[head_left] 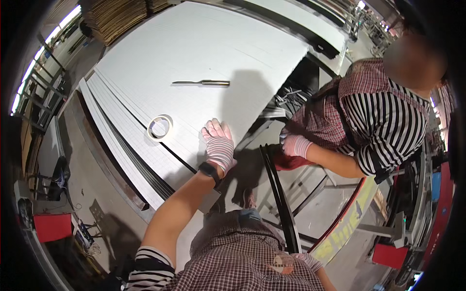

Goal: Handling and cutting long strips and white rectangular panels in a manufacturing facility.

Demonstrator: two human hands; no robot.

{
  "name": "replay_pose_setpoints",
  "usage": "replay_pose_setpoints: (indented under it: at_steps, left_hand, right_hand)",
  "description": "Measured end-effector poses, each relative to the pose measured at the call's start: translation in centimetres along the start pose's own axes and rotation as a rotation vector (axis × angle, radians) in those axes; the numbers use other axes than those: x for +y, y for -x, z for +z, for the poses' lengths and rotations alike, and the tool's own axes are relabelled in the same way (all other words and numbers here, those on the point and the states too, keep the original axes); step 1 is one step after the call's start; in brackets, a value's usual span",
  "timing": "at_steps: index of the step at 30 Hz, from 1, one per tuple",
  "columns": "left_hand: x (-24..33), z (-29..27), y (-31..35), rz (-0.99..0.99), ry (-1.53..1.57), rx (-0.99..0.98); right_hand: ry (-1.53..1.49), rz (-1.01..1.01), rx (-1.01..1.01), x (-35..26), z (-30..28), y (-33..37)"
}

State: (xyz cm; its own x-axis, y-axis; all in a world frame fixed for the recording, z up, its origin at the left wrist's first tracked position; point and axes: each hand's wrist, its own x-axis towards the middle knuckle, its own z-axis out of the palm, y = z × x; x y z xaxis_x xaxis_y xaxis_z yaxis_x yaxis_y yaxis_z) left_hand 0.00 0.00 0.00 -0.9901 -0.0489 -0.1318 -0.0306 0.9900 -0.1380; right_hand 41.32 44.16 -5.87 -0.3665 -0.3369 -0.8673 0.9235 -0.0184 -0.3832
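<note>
My left hand [219,145], in a striped knit glove with a dark watch on the wrist, lies palm down on the white sheet-topped table [160,43]. Its fingers are stretched out and it holds nothing. A roll of pale tape [168,134] lies to its left. Farther away rests a slim tool with a metal handle and a narrow blade [200,83]. My right hand [309,262], also gloved, is low beside my checked apron. Its fingers are largely hidden. Close to it end two long black strips [279,194], but I cannot tell whether it touches them.
A co-worker in a checked apron and striped sleeves [383,111] stands at the right, a gloved hand [296,145] near the strips. Long white and black strips [131,155] line the table's left side. Stacked brown sheets [114,19] stand behind. Red boxes [52,228] sit low on both sides.
</note>
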Motion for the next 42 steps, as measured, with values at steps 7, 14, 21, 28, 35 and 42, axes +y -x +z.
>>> replay_pose_setpoints:
  at_steps: [7,14,21,28,35,42]
  left_hand:
    - [-0.5,-2.3,-0.4,0.037,-0.078,-0.138]
    - [-1.3,-4.0,1.1,0.092,-0.018,-0.087]
    - [1.3,-3.0,6.7,0.603,0.774,-0.062]
    - [12.1,-0.7,16.6,0.593,1.565,-1.113]
    - [14.4,-3.5,16.5,0.255,2.447,-1.361]
    - [13.0,-5.4,19.6,0.498,2.321,-1.169]
  right_hand:
    - [-0.320,0.168,0.097,-4.6,5.3,-1.5]
    - [-0.234,0.129,0.138,-4.6,3.5,-2.4]
    - [-0.284,0.106,-0.058,-9.7,4.6,2.0]
    - [0.017,0.043,-0.012,-15.4,10.3,4.6]
    - [0.149,0.013,0.092,-14.3,12.7,5.2]
    - [0.222,-0.031,0.139,-11.2,13.1,6.3]
